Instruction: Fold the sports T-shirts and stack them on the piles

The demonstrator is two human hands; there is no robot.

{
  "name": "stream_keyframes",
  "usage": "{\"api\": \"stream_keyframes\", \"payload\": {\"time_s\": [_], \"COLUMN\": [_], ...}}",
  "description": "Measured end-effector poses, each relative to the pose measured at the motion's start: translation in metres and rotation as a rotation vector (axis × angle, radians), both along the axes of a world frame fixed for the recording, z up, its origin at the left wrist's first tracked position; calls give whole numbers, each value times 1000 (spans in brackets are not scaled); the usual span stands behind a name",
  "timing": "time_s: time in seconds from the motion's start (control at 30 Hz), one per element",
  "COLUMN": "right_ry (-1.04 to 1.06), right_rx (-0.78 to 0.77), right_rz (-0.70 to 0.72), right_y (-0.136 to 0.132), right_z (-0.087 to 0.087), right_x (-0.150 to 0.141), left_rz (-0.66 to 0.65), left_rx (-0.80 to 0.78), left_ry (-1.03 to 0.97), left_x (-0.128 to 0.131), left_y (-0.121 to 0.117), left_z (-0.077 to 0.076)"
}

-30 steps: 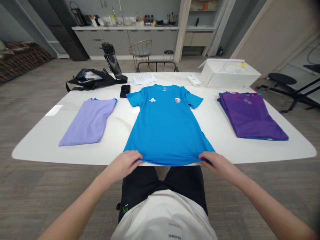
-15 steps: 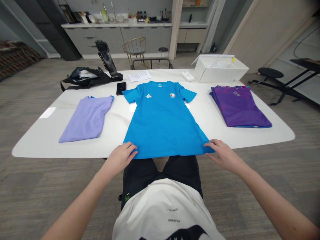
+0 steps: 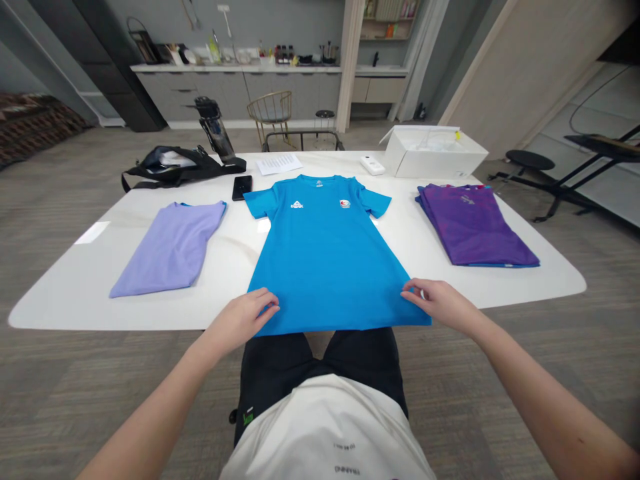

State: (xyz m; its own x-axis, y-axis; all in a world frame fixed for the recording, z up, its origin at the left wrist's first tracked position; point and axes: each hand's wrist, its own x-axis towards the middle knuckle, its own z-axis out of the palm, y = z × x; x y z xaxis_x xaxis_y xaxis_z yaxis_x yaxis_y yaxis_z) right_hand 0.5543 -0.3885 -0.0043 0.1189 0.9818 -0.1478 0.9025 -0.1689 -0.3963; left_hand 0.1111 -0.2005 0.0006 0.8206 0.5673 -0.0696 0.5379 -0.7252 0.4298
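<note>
A bright blue short-sleeved T-shirt [image 3: 325, 260] lies flat and face up on the white table [image 3: 75, 293], its hem at the near edge. My left hand [image 3: 241, 321] rests on its lower left corner with the fingers curled lightly on the cloth. My right hand [image 3: 439, 300] touches the lower right side with its fingertips. Neither hand visibly pinches the fabric. A folded lilac garment [image 3: 170, 250] lies to the left of the blue shirt, and a folded purple garment [image 3: 470, 227] lies to its right.
Beyond the blue shirt are a black phone [image 3: 242, 188], a sheet of paper [image 3: 279, 164], a small white device [image 3: 373, 165], and an open white box [image 3: 430, 157]. A black bag [image 3: 170, 167] and a bottle [image 3: 215, 127] stand at the far left.
Both hands have let go of the gathered hem and now rest on the lower corners. The hem lies flatter, and my view has shifted slightly.
</note>
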Motion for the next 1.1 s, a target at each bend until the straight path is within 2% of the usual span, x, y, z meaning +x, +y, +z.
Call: {"api": "stream_keyframes", "payload": {"time_s": [0.13, 0.27, 0.37, 0.43, 0.5, 0.57, 0.63, 0.73, 0.83, 0.93, 1.1], "right_ry": [-135, -269, -250, -193, -134, -108, -113, -165, -211, -243, -338], "right_rx": [169, 37, -80, -79, -21, 62, 133, 187, 229, 154, 83], "right_rz": [16, -63, -80, -91, -114, -145, -183, -298, -355, -376, -424], "right_y": [45, 53, 56, 71, 102, 145, 196, 266, 314, 333, 322], "right_z": [-14, -24, -16, -7, -1, -1, -7, -22, -36, -49, -58], "right_x": [-13, -12, -3, 6, 15, 27, 41, 60, 74, 85, 117], "left_rz": [38, 55, 46, 70, 124, 196, 287, 426, 484, 505, 568], "left_rx": [195, 270, 194, 146, 139, 172, 253, 328, 339, 314, 395], "left_ry": [-17, 61, 61, 43, 3, -56, -106, -71, 12, 131, 252], "left_x": [26, 31, 25, 26, 36, 53, 77, 114, 141, 147, 124], "left_y": [29, 32, 33, 49, 82, 127, 177, 247, 298, 327, 340], "left_z": [-18, -35, -29, -21, -14, -12, -12, -17, -25, -39, -62]}}
